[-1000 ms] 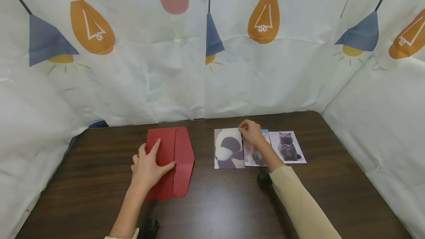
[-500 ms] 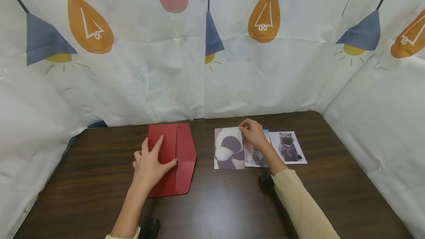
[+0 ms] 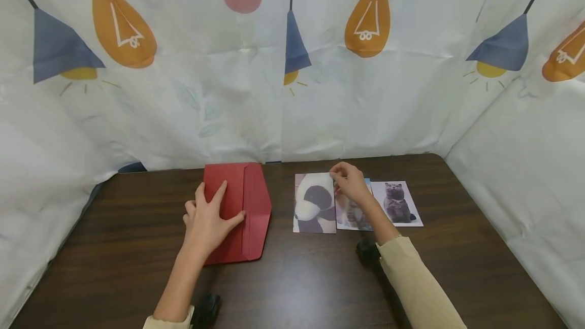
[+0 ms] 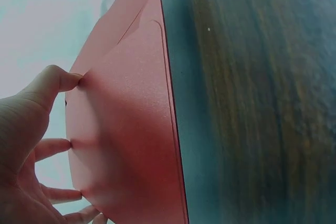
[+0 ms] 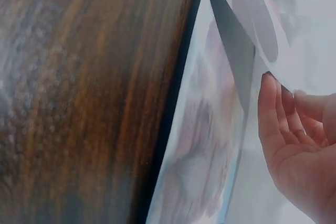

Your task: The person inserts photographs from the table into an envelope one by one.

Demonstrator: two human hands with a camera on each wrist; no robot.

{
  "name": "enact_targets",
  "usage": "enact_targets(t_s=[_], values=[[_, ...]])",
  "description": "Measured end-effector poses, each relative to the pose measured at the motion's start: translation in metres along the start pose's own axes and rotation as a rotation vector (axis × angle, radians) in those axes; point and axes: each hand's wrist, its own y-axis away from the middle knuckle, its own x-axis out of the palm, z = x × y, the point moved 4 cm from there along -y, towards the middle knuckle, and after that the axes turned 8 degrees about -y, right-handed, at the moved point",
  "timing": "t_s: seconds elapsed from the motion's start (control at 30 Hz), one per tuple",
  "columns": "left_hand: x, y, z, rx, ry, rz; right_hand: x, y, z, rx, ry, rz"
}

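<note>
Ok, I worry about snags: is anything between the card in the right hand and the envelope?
Nothing visible: only bare table lies between the card, pinched in the right hand, and the envelope. The left hand touches the envelope.

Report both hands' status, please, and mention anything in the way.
Left hand touching red envelope. Right hand pinching leftmost card. Right arm partly hiding middle card.

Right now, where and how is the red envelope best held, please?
Probably hold the red envelope by its left side, coming from the left, where the left hand lies: the tapered flap spreads out on the right, so this grip should leave that side free.
</note>
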Motion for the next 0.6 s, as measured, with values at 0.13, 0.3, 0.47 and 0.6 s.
enact_targets(t_s=[0.13, 0.3, 0.47, 0.6], values=[[-0.001, -0.002, -0.004, 0.009, 0.003, -0.011, -0.001, 0.002, 0.003, 0.005, -0.045, 0.004], [-0.001, -0.005, -0.010, 0.021, 0.006, -0.021, -0.001, 0.005, 0.008, -0.006, -0.084, -0.007], [-0.002, -0.007, -0.013, 0.021, 0.016, -0.022, -0.001, 0.008, 0.013, -0.025, -0.103, -0.005], [-0.002, -0.009, -0.016, 0.031, 0.022, -0.029, -0.004, 0.011, 0.014, -0.032, -0.116, -0.007]])
